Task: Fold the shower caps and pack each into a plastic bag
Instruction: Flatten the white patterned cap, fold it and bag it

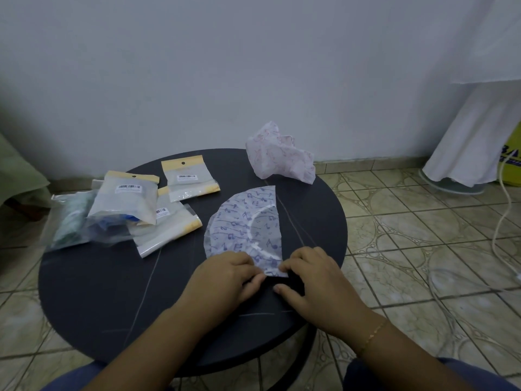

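Blue music-note shower cap (248, 224) folded to half-moon, flat on bench (112, 277). Left hand (225, 280), right hand (313, 277) pinching near corner. Likely thin, limp, slippery film; hold edges, crease flat.

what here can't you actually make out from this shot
- Head view: near corner of the blue shower cap, covered by the left hand and right hand.
- Barcode label print on the plastic bags: too small.
- Contents of the leftmost bag: blurred.
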The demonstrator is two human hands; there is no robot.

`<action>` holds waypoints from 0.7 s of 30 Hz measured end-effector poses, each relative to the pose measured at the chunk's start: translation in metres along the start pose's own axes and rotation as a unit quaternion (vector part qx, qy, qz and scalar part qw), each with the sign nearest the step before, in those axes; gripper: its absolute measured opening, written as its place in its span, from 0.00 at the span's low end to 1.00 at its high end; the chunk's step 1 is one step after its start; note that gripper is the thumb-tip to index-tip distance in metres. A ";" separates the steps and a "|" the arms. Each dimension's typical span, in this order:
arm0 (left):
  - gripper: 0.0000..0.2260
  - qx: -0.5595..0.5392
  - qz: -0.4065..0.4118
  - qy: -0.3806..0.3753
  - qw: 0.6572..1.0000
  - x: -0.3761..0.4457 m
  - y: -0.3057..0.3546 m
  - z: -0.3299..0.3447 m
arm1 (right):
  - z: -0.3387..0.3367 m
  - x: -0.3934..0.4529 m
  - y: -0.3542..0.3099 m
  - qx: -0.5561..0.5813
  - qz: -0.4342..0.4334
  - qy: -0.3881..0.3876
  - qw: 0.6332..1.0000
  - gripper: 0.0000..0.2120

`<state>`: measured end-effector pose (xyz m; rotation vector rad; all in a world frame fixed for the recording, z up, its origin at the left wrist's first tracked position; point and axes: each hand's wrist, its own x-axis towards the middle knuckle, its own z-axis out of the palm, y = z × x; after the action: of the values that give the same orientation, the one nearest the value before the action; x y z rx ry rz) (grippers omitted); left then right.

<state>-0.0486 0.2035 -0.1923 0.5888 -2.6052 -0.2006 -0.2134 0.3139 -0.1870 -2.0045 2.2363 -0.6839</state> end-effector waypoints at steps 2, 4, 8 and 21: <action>0.15 -0.007 -0.009 0.003 1.000 0.000 -0.002 -0.001 | 0.000 0.000 -0.001 0.011 0.004 0.004 1.000 0.21; 0.16 -0.018 -0.019 -0.005 1.000 0.000 -0.003 -0.003 | -0.002 0.001 -0.003 0.045 0.019 0.001 0.999 0.14; 0.20 -0.067 -0.072 -0.055 0.994 0.000 -0.002 -0.011 | -0.007 0.005 -0.006 0.106 0.063 -0.043 0.991 0.08; 0.10 -0.174 -0.281 -0.111 0.937 0.008 -0.002 -0.016 | -0.002 0.012 -0.018 0.013 0.192 -0.032 0.981 0.15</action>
<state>-0.0468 0.1976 -0.1750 1.2191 -2.4453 -0.9361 -0.1992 0.3019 -0.1753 -1.4910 2.4546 -0.5898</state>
